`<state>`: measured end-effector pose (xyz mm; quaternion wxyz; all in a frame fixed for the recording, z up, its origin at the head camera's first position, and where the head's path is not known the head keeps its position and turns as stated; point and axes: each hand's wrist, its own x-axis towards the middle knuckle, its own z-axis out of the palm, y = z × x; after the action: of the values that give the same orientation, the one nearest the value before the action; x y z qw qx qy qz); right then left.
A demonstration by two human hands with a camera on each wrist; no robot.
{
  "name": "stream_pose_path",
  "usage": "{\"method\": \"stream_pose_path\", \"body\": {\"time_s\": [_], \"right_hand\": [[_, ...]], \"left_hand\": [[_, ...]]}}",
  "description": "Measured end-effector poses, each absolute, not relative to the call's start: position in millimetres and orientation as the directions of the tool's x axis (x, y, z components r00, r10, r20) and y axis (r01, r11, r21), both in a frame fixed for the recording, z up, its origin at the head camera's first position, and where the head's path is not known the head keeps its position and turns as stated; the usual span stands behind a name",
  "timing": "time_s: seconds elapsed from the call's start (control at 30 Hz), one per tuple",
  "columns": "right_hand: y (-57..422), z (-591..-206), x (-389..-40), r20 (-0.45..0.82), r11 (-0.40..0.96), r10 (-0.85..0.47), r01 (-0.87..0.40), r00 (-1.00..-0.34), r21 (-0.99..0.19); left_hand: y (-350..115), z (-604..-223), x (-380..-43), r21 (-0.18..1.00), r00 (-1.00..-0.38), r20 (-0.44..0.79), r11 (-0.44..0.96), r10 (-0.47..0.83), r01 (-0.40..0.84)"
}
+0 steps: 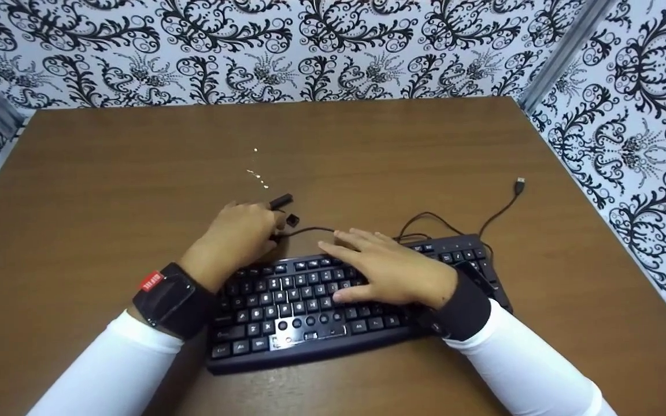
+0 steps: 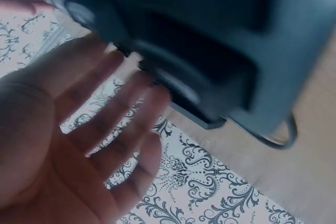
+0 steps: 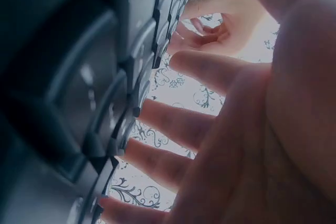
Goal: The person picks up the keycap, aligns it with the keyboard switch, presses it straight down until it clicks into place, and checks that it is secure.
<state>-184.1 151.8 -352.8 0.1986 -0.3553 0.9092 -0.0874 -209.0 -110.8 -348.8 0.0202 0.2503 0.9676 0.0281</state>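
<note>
A black keyboard (image 1: pixel 310 361) lies tilted on the table. Several keycaps are off its lower middle, baring round stems (image 1: pixel 310 321) and the space bar slot. My right hand (image 1: pixel 396 268) rests over its right half, fingers spread and nearly straight, fingertips at the far edge. Just behind the keyboard's far left edge is my left hand (image 1: pixel 237 234), palm down with fingers loosely bent. In the left wrist view its fingers (image 2: pixel 131 103) have nothing visible between them. Beside those fingers lie a long black bar like a space bar keycap (image 1: pixel 281 201) and a small loose keycap (image 1: pixel 292 220).
The keyboard's cable (image 1: pixel 431 214) loops behind it and ends in a USB plug (image 1: pixel 519 185) at the right. Small bright specks (image 1: pixel 258 175) show on the wooden table (image 1: pixel 107 173). Patterned white panels (image 1: pixel 333 52) border the table's back and sides.
</note>
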Motion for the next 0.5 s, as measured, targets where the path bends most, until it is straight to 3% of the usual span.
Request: {"method": "stream_pose_path", "body": {"time_s": [0.33,0.5], "right_hand": [[150.9,-353.3,-184.8,-0.302,0.734,-0.680,-0.615,-0.669,-0.289],[150.6,-354.2,-184.8,-0.302,0.727,-0.686,-0.627,-0.662,-0.279]], "left_hand": [[-110.2,-354.3,-215.1,0.022,-0.843,-0.041,0.844,0.536,0.536],[-113.0,-358.4,-214.6,0.042,-0.826,0.009,0.825,0.563,0.563]]}}
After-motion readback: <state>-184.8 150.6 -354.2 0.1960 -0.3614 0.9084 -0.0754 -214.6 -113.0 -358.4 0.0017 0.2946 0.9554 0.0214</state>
